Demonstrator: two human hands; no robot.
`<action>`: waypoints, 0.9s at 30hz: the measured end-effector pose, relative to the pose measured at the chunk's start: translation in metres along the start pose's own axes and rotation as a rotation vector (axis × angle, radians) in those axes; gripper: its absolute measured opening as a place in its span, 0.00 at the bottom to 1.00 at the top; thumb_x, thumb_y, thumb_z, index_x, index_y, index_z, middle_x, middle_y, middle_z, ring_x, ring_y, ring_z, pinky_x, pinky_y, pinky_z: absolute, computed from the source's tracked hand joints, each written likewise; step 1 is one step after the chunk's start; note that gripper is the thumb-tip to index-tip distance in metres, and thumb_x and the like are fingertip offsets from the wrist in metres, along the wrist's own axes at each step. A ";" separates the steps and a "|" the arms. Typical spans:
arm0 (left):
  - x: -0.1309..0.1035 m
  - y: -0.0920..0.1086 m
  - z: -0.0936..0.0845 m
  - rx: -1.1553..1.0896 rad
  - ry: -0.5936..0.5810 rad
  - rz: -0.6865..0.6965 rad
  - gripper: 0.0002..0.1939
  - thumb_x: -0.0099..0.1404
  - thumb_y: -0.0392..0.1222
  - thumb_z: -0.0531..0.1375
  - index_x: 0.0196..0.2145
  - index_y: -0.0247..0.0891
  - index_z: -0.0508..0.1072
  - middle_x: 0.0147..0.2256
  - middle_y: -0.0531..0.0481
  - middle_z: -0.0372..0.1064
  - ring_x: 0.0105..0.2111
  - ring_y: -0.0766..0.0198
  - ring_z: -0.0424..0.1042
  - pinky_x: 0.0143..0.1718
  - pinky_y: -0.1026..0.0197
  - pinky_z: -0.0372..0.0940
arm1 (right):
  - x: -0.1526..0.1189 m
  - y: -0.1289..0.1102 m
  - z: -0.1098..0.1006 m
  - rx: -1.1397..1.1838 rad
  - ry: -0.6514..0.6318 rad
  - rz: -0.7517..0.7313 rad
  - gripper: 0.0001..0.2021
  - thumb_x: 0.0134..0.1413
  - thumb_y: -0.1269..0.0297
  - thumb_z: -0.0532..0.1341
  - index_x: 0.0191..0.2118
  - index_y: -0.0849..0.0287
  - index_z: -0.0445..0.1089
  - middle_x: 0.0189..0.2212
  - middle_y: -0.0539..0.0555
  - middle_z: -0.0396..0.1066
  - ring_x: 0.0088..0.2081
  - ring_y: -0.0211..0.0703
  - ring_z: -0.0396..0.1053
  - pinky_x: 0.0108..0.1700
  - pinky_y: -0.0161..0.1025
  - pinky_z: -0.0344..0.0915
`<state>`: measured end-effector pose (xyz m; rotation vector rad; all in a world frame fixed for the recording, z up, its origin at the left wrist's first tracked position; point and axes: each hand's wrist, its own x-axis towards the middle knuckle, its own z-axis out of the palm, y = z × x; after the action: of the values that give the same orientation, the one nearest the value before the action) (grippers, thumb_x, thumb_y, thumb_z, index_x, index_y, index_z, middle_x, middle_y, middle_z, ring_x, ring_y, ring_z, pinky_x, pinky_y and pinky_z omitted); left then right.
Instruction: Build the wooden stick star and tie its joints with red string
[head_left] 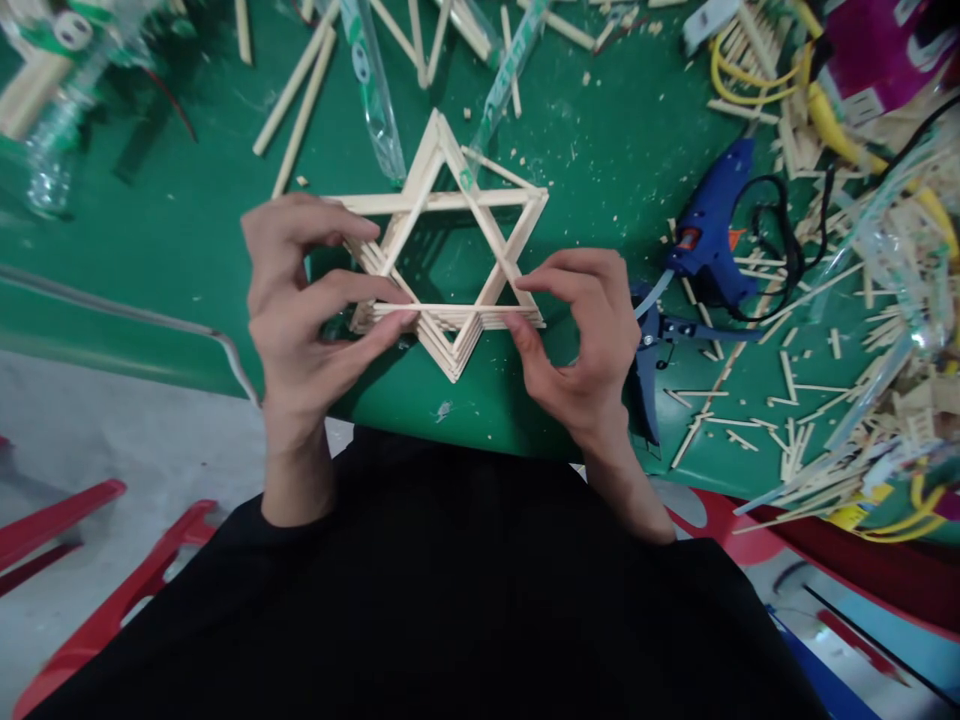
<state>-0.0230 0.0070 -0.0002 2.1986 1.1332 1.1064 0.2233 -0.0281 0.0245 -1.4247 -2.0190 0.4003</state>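
The stick star (pixel 450 202) is by the front edge of the green counter (pixel 172 290). The left hand (pixel 296 300), half curled, pinches its left side and hides one point. The right hand (pixel 585 320) pinches its front right point. Farther right, a purple thing (pixel 874 60) is blurry; I can't tell what it is.

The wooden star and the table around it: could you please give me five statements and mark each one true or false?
1. The left hand and the right hand both touch the wooden star. True.
2. The blue glue gun lies left of the star. False: it lies to the right.
3. The tabletop is green. True.
4. The star's middle is filled solid. False: it is open, and green shows through.
5. A dark-handled tool lies beside the right hand. True.
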 end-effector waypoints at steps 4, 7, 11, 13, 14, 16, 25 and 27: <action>-0.001 -0.003 0.002 -0.036 0.045 0.041 0.11 0.64 0.38 0.68 0.45 0.47 0.79 0.51 0.47 0.70 0.54 0.46 0.69 0.50 0.37 0.72 | -0.002 0.004 -0.003 -0.011 -0.004 0.053 0.07 0.68 0.62 0.57 0.50 0.47 0.65 0.44 0.57 0.70 0.48 0.52 0.69 0.49 0.56 0.70; -0.002 -0.004 0.004 -0.046 0.066 0.046 0.10 0.63 0.39 0.68 0.43 0.46 0.79 0.50 0.46 0.70 0.53 0.47 0.70 0.49 0.38 0.72 | -0.004 0.006 -0.003 0.001 0.007 0.105 0.06 0.68 0.61 0.57 0.48 0.46 0.66 0.42 0.56 0.72 0.46 0.53 0.70 0.48 0.58 0.70; -0.002 -0.005 0.005 -0.045 0.048 0.027 0.11 0.64 0.37 0.68 0.44 0.46 0.79 0.51 0.46 0.70 0.54 0.47 0.68 0.50 0.38 0.71 | -0.007 0.009 -0.002 0.098 0.013 0.144 0.06 0.68 0.60 0.56 0.47 0.45 0.69 0.41 0.54 0.73 0.46 0.53 0.70 0.49 0.57 0.69; -0.002 -0.006 0.005 -0.052 0.052 0.053 0.11 0.64 0.36 0.67 0.45 0.45 0.79 0.51 0.46 0.70 0.54 0.48 0.69 0.48 0.39 0.71 | -0.008 0.009 -0.003 0.109 0.006 0.161 0.07 0.68 0.59 0.56 0.46 0.44 0.71 0.40 0.54 0.74 0.46 0.53 0.70 0.49 0.57 0.69; -0.002 -0.006 0.004 -0.056 0.056 0.072 0.12 0.64 0.37 0.68 0.45 0.45 0.79 0.51 0.46 0.70 0.53 0.48 0.69 0.47 0.39 0.71 | -0.008 0.009 -0.003 0.106 0.000 0.172 0.07 0.68 0.59 0.56 0.45 0.44 0.71 0.40 0.54 0.74 0.45 0.53 0.70 0.49 0.58 0.69; -0.001 -0.007 0.004 -0.063 0.059 0.090 0.13 0.63 0.38 0.68 0.46 0.47 0.79 0.51 0.46 0.71 0.53 0.47 0.69 0.46 0.39 0.71 | -0.007 0.008 -0.004 0.098 -0.017 0.191 0.08 0.68 0.61 0.56 0.45 0.45 0.72 0.40 0.54 0.75 0.45 0.53 0.70 0.49 0.58 0.68; -0.002 -0.008 0.002 -0.070 0.052 0.077 0.14 0.62 0.34 0.69 0.45 0.44 0.79 0.51 0.45 0.71 0.53 0.47 0.70 0.48 0.39 0.71 | -0.003 0.006 -0.004 0.035 0.053 0.087 0.05 0.67 0.67 0.58 0.40 0.48 0.70 0.35 0.51 0.75 0.39 0.46 0.72 0.41 0.51 0.70; -0.002 -0.009 0.003 -0.070 0.048 0.093 0.14 0.62 0.34 0.69 0.45 0.45 0.79 0.51 0.45 0.71 0.53 0.47 0.70 0.49 0.38 0.71 | -0.004 0.007 -0.003 0.041 0.065 0.065 0.05 0.67 0.66 0.58 0.41 0.48 0.70 0.35 0.51 0.75 0.40 0.47 0.72 0.41 0.51 0.70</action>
<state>-0.0251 0.0108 -0.0089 2.2007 1.0043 1.2253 0.2315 -0.0297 0.0216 -1.4623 -1.9066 0.4148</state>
